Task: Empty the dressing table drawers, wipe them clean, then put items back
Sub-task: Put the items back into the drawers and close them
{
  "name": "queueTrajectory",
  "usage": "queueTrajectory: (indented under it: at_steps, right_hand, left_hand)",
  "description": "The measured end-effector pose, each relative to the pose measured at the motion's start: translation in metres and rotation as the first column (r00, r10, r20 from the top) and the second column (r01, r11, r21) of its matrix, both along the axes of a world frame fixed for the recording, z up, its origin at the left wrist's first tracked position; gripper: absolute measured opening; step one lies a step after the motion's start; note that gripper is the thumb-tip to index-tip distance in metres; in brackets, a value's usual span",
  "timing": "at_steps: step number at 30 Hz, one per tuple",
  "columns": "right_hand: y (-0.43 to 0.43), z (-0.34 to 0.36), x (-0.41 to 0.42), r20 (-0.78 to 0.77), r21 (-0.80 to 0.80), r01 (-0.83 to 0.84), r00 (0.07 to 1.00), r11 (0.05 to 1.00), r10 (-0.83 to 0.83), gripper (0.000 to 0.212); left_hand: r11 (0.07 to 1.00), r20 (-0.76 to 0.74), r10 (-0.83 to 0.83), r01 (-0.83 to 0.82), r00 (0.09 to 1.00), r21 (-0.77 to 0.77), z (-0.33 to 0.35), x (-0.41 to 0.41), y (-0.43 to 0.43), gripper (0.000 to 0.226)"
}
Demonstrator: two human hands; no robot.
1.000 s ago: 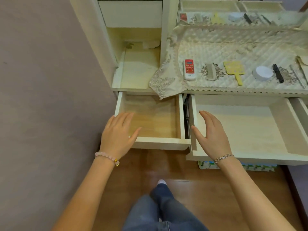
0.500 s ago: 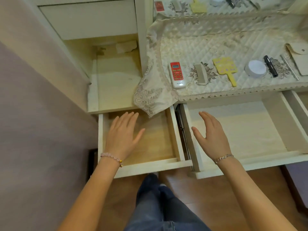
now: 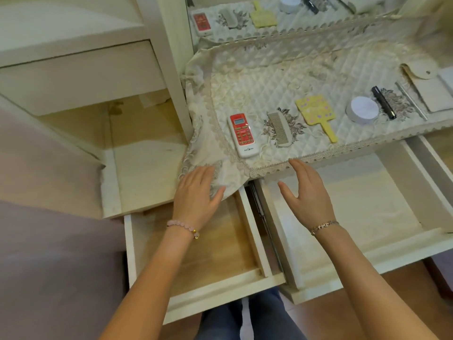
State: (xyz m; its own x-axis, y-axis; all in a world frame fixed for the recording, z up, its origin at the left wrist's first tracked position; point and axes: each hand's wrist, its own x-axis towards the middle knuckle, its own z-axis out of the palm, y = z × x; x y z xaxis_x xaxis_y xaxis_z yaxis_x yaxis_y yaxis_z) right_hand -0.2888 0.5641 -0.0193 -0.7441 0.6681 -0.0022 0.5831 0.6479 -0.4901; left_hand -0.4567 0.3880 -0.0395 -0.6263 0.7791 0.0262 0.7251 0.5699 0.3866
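Observation:
Two cream drawers stand pulled out with nothing inside: a small wood-bottomed left drawer and a wider right drawer. Above them a quilted lace cloth covers the table top. On it lie a red-and-white remote, a grey comb, a yellow hand mirror, a round white jar and a black tube. My left hand is open, its fingers over the cloth's hanging corner. My right hand is open above the right drawer, fingertips at the lace edge.
A low open shelf sits left of the drawers under a closed upper drawer. A mirror at the back reflects the items. A beige pouch lies far right. A third open drawer's edge shows at right.
Both hands have moved forward from above the drawers to the front edge of the cloth. The view has closed in on the table and tilted down.

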Motion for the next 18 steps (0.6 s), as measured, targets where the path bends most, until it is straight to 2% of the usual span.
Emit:
queueTrajectory:
  at_steps: [3, 6, 9, 11, 15, 18]
  right_hand:
    - [0.014, -0.003, -0.006, -0.007, -0.005, -0.003, 1.000, 1.000, 0.003, 0.057]
    - [0.025, -0.007, -0.011, -0.005, -0.021, -0.005, 1.000, 1.000, 0.005, 0.057]
    - [0.034, -0.012, -0.014, -0.008, -0.035, -0.005, 1.000, 0.999, 0.005, 0.057]
    - [0.039, -0.015, -0.015, -0.008, -0.044, -0.002, 1.000, 0.999, 0.001, 0.057]
    - [0.050, -0.021, -0.011, -0.015, -0.055, 0.005, 1.000, 0.998, -0.005, 0.056]
    - [0.056, -0.024, -0.008, -0.019, -0.068, 0.008, 1.000, 0.998, -0.009, 0.056]
  left_hand:
    - [0.990, 0.221, 0.109, -0.125, 0.969, 0.058, -0.001, -0.003, 0.033, 0.050]
    - [0.910, 0.519, 0.278, -0.395, 0.808, 0.128, -0.002, -0.009, 0.077, 0.051]
    - [0.851, 0.657, 0.346, -0.518, 0.670, 0.081, -0.010, -0.018, 0.116, 0.059]
    - [0.856, 0.642, 0.372, -0.515, 0.671, 0.042, -0.018, -0.022, 0.135, 0.059]
    - [0.838, 0.476, 0.507, -0.541, 0.719, -0.074, -0.028, -0.023, 0.155, 0.067]
    - [0.813, 0.467, 0.541, -0.576, 0.700, -0.078, -0.030, -0.023, 0.160, 0.068]
